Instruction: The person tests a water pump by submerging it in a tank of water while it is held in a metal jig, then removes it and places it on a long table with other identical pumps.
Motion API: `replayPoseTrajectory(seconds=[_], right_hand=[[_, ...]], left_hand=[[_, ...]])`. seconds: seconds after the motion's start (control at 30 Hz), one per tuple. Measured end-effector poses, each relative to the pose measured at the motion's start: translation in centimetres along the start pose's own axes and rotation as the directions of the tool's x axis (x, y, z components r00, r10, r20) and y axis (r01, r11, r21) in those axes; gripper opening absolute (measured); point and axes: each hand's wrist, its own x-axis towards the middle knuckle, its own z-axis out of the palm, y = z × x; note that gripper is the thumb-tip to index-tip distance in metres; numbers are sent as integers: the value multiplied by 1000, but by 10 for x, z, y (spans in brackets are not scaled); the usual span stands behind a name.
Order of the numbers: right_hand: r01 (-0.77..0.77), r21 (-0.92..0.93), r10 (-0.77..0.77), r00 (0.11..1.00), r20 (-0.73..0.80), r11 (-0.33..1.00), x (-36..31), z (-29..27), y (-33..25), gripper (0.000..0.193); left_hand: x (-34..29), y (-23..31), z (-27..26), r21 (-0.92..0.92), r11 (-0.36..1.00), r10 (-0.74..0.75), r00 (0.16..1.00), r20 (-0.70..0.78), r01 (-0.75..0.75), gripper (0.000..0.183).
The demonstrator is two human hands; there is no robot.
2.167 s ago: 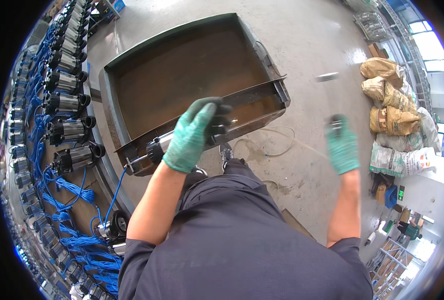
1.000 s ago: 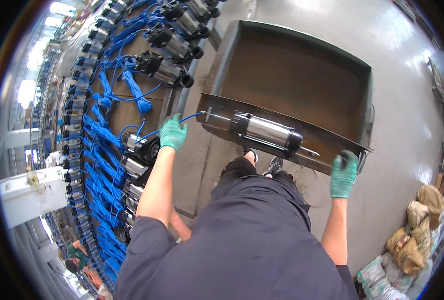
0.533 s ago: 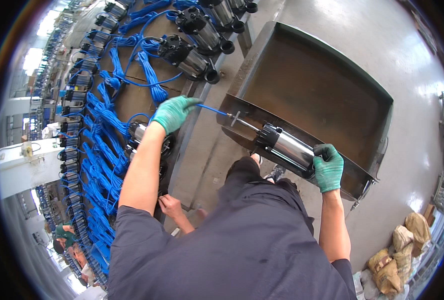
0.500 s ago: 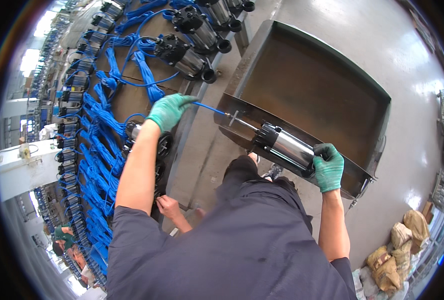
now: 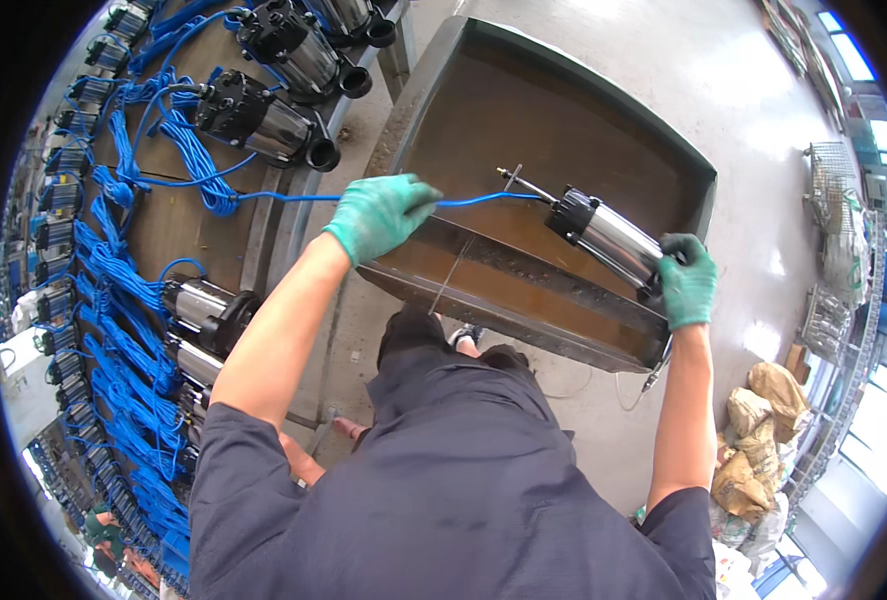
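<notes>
A steel-bodied pump (image 5: 614,243) with black ends hangs tilted over a metal tank (image 5: 494,318) holding brown liquid. My right hand (image 5: 689,285), in a green glove, is closed round the black end of the pump. A thin metal rod with a crosspiece (image 5: 530,186) sticks out from its other end. My left hand (image 5: 382,218), gloved alike, pinches the blue cable (image 5: 486,200), which runs from the pump's end across to a coil on the bench. Slack shows in the cable between hand and pump.
On the bench (image 5: 179,225) at left lie similar pumps (image 5: 259,118) and several bundles of blue cable (image 5: 124,330). A long row of pumps curves along the far left. Stuffed sacks (image 5: 754,430) and wire baskets (image 5: 829,190) stand at right. Another person's arm (image 5: 302,462) shows beside my left side.
The pump has moved from the tank's near edge to over the main basin, with my right hand still on it. The cable has slackened, and the view has shifted.
</notes>
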Motion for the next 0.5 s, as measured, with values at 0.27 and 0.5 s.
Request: replayPoseTrajectory(seconds=[0.27, 0.5], right_hand=[[-50, -252, 68, 996, 64, 967, 51, 75, 70, 15], [-130, -199, 154, 982, 111, 971, 67, 127, 101, 13]], left_hand=[[52, -13, 71, 89, 947, -318, 941, 112, 309, 26], [62, -7, 72, 155, 888, -457, 872, 176, 433, 32]])
